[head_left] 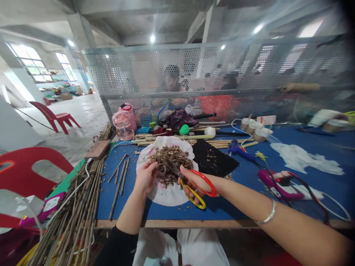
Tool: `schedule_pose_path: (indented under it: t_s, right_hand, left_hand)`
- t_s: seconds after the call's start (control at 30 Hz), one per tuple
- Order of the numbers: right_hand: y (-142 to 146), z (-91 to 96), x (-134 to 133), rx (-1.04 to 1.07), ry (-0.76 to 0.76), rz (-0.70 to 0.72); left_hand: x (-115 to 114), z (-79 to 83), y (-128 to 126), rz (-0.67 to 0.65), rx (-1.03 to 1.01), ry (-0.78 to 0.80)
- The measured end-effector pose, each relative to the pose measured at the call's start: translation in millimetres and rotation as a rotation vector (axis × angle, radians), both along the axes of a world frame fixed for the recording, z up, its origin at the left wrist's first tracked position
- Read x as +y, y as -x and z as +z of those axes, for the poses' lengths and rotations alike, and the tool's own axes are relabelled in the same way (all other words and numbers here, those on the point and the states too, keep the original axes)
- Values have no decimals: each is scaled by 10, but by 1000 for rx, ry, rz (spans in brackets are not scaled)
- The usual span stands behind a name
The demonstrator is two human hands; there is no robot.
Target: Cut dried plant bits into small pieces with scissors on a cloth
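A heap of small brown chips (174, 157) lies on a round white cloth (166, 197) in front of me. My right hand (195, 183) grips a pair of scissors (205, 181) with one red and one yellow handle loop. Their dark blades point left over the heap. My left hand (146, 176) is at the heap's left edge, thumb and fingers pinched together near the blade tips. Whatever it holds is too small to make out against the chips. Several cut sticks (122, 177) lie left of the cloth.
A bundle of long thin sticks (80, 192) lies along the table's left side. Behind the cloth are thicker rods (219, 142) and a pink clear bottle (124, 125). A black cloth (212, 159), a blue glue gun (240, 150) and cables lie rightward. A perforated metal screen (144, 74) stands behind.
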State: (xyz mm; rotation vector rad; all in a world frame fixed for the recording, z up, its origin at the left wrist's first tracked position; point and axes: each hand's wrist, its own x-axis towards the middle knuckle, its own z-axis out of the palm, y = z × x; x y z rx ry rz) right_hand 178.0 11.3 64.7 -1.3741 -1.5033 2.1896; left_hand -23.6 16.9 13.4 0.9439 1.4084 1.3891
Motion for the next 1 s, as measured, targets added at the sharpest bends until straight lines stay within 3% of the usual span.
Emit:
schedule_pose_path:
  t_s: [0.17, 0.4, 0.5, 0.63, 0.83, 0.93, 1.0]
  right_hand:
    - [33, 16, -76, -72, -57, 6]
    - [77, 98, -85, -82, -78, 35]
    - [85, 91, -83, -94, -144, 113]
    - [119, 12, -84, -167, -359, 157]
    - [235, -287, -38, -230, -879, 110]
    - [254, -346, -6, -207, -926, 89]
    - [219, -275, -20, -230, -895, 121]
  left_hand:
    - [-75, 20, -89, -74, -22, -97]
    - [-165, 33, -151, 66, 332, -178]
    - [-224, 49, -144, 69, 521, -179]
    - [-265, 32, -98, 53, 715, -156]
    - [-262, 1, -103, -13, 740, -48]
    - [-247, -4, -87, -7, 743, -37]
    - [-214, 2, -48, 76, 751, -45]
